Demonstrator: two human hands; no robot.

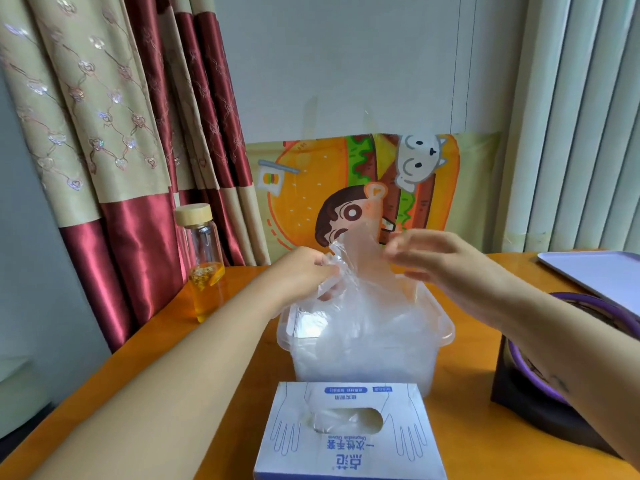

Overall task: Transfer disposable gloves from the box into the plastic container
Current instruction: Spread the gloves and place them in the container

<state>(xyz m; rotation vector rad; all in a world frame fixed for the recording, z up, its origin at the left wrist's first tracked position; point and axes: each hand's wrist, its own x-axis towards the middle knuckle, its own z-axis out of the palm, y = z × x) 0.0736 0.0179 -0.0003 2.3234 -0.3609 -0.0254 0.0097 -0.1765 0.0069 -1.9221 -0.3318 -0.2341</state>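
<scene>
A white and blue glove box (349, 434) lies at the table's near edge, clear film showing in its oval slot. Behind it stands a clear plastic container (443, 332) with several crumpled gloves inside. Above the container's far side a thin clear glove (360, 261) hangs upright. My left hand (304, 271) pinches that glove at its left edge. My right hand (436, 258) hovers at the glove's right side with fingers loosely spread; whether it touches the film is unclear.
A glass bottle (204, 265) with a wooden cap and yellow liquid stands at the left. On the orange table (242, 341), a purple-rimmed bowl on a black block (540, 386) sits at the right. A pale tray (595, 271) lies far right. A cartoon cloth hangs behind.
</scene>
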